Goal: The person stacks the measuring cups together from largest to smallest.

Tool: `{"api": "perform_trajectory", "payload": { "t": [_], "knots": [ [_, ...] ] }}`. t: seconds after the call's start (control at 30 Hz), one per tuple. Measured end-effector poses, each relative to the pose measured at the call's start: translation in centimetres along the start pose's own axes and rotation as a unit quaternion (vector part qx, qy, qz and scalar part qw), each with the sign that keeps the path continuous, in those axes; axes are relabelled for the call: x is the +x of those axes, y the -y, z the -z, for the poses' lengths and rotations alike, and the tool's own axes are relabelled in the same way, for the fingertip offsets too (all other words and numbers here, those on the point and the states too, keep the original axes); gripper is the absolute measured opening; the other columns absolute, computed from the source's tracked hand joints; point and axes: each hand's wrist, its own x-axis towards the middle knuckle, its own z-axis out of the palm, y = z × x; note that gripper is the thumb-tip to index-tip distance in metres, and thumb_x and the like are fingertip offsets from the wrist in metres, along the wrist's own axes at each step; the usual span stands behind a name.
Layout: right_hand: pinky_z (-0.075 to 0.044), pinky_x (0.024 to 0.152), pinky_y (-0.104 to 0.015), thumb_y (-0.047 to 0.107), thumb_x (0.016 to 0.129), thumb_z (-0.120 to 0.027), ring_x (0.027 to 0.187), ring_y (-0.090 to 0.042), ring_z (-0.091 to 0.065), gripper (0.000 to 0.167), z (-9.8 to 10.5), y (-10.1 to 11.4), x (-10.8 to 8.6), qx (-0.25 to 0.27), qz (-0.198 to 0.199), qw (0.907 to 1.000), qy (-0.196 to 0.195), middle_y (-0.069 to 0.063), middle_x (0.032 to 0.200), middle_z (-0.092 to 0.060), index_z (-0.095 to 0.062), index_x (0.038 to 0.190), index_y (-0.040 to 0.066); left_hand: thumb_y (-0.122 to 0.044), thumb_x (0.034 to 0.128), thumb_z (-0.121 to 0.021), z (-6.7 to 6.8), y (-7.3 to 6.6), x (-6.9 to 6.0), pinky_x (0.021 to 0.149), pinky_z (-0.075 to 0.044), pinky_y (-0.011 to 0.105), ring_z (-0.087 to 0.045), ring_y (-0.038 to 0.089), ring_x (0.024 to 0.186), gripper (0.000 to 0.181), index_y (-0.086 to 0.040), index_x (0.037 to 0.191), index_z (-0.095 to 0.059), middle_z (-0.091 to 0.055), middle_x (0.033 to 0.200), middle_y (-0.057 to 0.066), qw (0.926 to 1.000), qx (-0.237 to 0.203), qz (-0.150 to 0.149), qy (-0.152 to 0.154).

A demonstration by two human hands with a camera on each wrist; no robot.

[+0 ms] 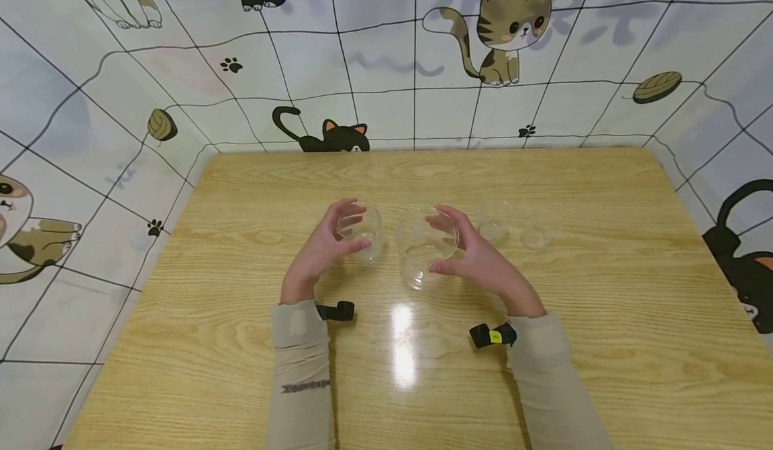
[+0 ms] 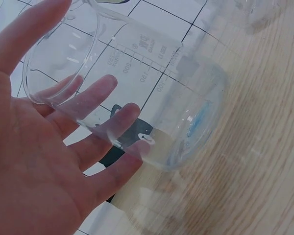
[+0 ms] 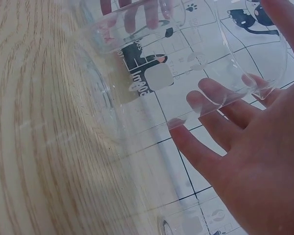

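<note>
My left hand (image 1: pixel 320 249) grips a clear glass beaker (image 1: pixel 371 252), thumb on the near side and fingers round the far side. Printed volume marks show on this beaker (image 2: pixel 142 63) in the left wrist view. Just to its right, a wider clear beaker (image 1: pixel 413 259) stands upright, held from the right side by my right hand (image 1: pixel 486 265). White printing and a spout show on the wider beaker (image 3: pixel 159 76) in the right wrist view. The two beakers are close together. Both look empty, and whether their bases touch the table cannot be told.
Two smaller clear glass vessels (image 1: pixel 494 231), one of them further right (image 1: pixel 535 237), stand on the wooden table (image 1: pixel 604 369) beyond my right hand. A cat-patterned wall (image 1: pixel 386 61) borders the table's back and sides. Each wrist wears a black strap device (image 1: pixel 337 311).
</note>
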Motion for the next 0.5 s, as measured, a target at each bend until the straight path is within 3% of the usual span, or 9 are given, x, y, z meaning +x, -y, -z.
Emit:
{"api": "perform_trajectory", "payload": {
  "t": [0.1, 0.33, 0.5],
  "knots": [
    [-0.020, 0.100, -0.055, 0.019, 0.076, -0.071, 0.129, -0.016, -0.025, 0.086, 0.0, 0.4, 0.0, 0.004, -0.010, 0.9999, 0.002, 0.000, 0.142, -0.029, -0.013, 0.139, 0.033, -0.010, 0.0762, -0.070, 0.0, -0.1, -0.1, 0.100, -0.022, 0.052, -0.032, 0.035, 0.124, 0.074, -0.007, 0.135, -0.026, -0.037, 0.134, 0.017, 1.0000, 0.006, 0.004, -0.006],
    [-0.019, 0.099, -0.057, 0.013, 0.077, -0.070, 0.129, -0.028, -0.024, 0.086, -0.1, 2.8, -0.4, 0.004, -0.013, 0.9999, 0.005, -0.012, 0.142, -0.028, -0.012, 0.141, 0.017, -0.012, 0.0772, -0.070, 0.0, -0.2, -0.1, 0.100, -0.023, 0.051, -0.033, 0.034, 0.123, 0.071, -0.011, 0.135, -0.028, -0.039, 0.133, 0.013, 0.9999, 0.003, -0.001, -0.015],
    [-0.019, 0.100, -0.056, 0.011, 0.078, -0.069, 0.129, -0.029, -0.024, 0.085, -0.1, 3.2, -0.5, 0.005, -0.015, 0.9999, 0.005, -0.013, 0.142, -0.028, -0.012, 0.141, 0.015, -0.012, 0.0776, -0.069, 0.1, -0.4, -0.1, 0.100, -0.024, 0.051, -0.034, 0.035, 0.122, 0.070, -0.012, 0.135, -0.029, -0.039, 0.133, 0.014, 0.9998, -0.005, -0.009, -0.016]
  ]
}}
